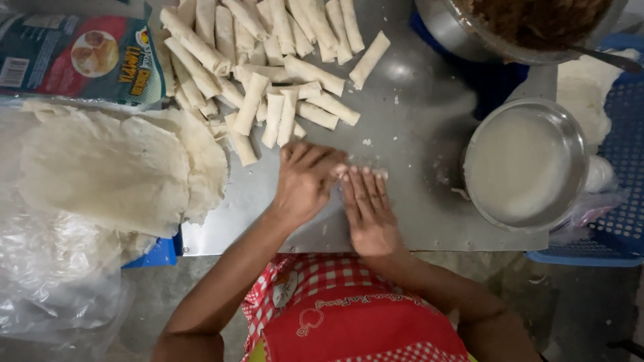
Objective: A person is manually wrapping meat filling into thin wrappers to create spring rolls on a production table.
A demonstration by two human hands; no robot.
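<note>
A spring roll point(362, 173) in the making lies on the metal bench point(409, 121), almost hidden under two hands; only a pale strip of wrapper shows past the fingertips, near the middle of the sheet. Its long axis runs left to right, crosswise to the person, so both palms sit on its near side and the fingers reach over it. The left hand point(305, 182) lies flat with fingers curled over the left end; the right hand point(367, 211) presses flat on the right end. Neither grip is closed around anything: both are spread, palms down, bearing on the roll. They seem equally near it.

Beyond the hands lies a heap of finished rolls point(268, 60), well over thirty, too overlapped to count exactly. To the left sits one stack of round wrappers point(114, 167) on clear plastic, with one printed packet point(80, 57) behind it. To the right stands one shallow metal pan point(526, 164) of whitish liquid, and past it one large metal bowl point(469, 33) of brown filling with a utensil handle sticking out. A blue basket point(624, 201) sits at the far right.
</note>
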